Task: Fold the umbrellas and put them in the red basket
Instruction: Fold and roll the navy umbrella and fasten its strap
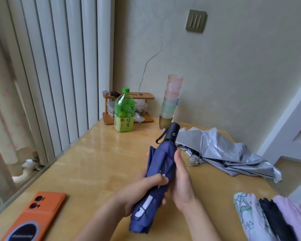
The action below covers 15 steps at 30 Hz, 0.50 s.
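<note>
A collapsed navy-blue umbrella (161,164) with a black handle (172,132) pointing away from me is held above the wooden table (97,159). My left hand (139,193) grips its lower half, thumb across the fabric. My right hand (182,180) lies along its right side with straight fingers pressing the canopy folds. A silver-grey umbrella (221,152) lies loosely collapsed on the table to the right. At the bottom right lie folded umbrellas: a white patterned one (247,216), a black one (274,221) and a pale pink one (295,218). No red basket is in view.
An orange phone (36,216) lies at the front left. At the back stand a green tea bottle (124,112), a small wooden shelf (129,108) and a stack of coloured cups (170,101). A radiator (56,66) runs along the left; a wall is behind.
</note>
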Motion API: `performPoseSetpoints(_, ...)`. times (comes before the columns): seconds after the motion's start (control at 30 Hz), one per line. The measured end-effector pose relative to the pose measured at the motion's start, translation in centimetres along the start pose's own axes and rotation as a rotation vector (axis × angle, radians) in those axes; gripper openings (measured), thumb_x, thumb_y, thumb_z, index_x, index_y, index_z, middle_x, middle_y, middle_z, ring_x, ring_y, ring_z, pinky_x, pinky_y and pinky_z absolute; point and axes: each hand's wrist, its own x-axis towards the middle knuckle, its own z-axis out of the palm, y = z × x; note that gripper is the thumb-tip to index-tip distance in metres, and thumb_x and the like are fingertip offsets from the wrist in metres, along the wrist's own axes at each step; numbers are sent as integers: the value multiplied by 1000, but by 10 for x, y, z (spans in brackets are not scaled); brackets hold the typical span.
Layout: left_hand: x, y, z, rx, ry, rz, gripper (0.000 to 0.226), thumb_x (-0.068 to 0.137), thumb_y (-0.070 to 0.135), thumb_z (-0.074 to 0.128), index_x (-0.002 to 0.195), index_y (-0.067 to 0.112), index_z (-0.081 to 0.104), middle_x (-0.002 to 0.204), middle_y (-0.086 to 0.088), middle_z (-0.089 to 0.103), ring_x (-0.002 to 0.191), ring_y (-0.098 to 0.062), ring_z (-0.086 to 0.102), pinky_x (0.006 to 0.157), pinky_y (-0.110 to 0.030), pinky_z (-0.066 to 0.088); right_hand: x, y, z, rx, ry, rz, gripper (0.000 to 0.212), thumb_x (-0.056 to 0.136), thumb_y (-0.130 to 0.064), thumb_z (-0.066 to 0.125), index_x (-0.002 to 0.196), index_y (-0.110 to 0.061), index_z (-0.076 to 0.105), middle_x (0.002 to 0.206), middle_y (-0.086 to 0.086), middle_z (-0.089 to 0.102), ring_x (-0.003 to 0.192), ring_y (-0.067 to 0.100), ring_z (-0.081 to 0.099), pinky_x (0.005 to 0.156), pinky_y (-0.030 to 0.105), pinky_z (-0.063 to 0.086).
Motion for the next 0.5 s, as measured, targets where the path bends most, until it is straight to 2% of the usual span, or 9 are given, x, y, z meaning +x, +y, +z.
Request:
performPoseSetpoints(0.03, -1, -1, -1, -117, -108, -101, 41, 73, 28, 76, 101, 2, 60, 83, -14, 65, 60, -27, 64, 57, -30, 55, -1, -4, -1, 46, -5, -13, 84, 82, -81, 58, 125, -10, 71, 125, 22, 66, 102, 51, 57, 85, 56, 47)
performPoseSetpoints(0.1, -2, -5, -2, -243, -304, -247, 40, 74, 31, 74, 98, 3, 61, 81, -13, 61, 60, -26, 64, 56, -30, 54, -5, -15, -3, 209, 10, -72, 71, 85, -70, 62, 121, -10, 72, 127, 21, 68, 115, 43, 65, 98, 52, 50)
performPoseSetpoints(0.13, -3, -8, -2, -231, -364, -273, 37, 77, 30, 71, 98, 3, 61, 82, -12, 62, 62, -26, 66, 59, -31, 56, -6, -22, -4, 300, 2, -98, 66, 84, -64, 68, 121, -10, 69, 123, 20, 70, 113, 37, 69, 97, 48, 54)
performPoseSetpoints(0.2, -4, -11, 4, -126, -424, -277, 32, 82, 27, 67, 100, 2, 60, 86, -13, 65, 69, -29, 69, 67, -35, 58, -1, -26, -8, 402, 2, -99, 52, 79, -47, 81, 110, -8, 65, 99, 14, 73, 89, 28, 74, 77, 37, 62)
performPoseSetpoints(0.27, -2, -12, 12, -47, -368, -207, 31, 85, 20, 70, 107, 3, 57, 89, -16, 66, 73, -32, 70, 70, -41, 59, 2, -23, -8, 355, 50, -30, 31, 80, -36, 74, 90, -10, 61, 74, 7, 65, 66, 22, 70, 62, 30, 59)
performPoseSetpoints(0.33, 3, -11, 17, 29, -229, -130, 31, 85, 16, 76, 107, 4, 58, 88, -17, 65, 69, -30, 70, 64, -41, 59, 3, -17, -7, 247, 108, 58, 28, 79, -32, 73, 80, -9, 56, 69, 10, 61, 69, 27, 71, 68, 34, 58)
performPoseSetpoints(0.43, 7, -9, 21, 59, -121, -96, 29, 86, 12, 78, 106, 2, 59, 86, -19, 63, 64, -29, 68, 56, -40, 58, 3, -14, -7, 93, 135, 88, 37, 82, -40, 76, 84, -9, 55, 81, 19, 69, 94, 38, 72, 86, 44, 53)
performPoseSetpoints(0.5, 6, -9, 23, 0, -85, -102, 22, 89, 9, 73, 104, 1, 59, 83, -20, 63, 62, -30, 67, 52, -37, 58, 2, -16, -7, 12, 132, 64, 46, 84, -55, 73, 89, -11, 61, 100, 21, 74, 101, 35, 71, 87, 43, 53)
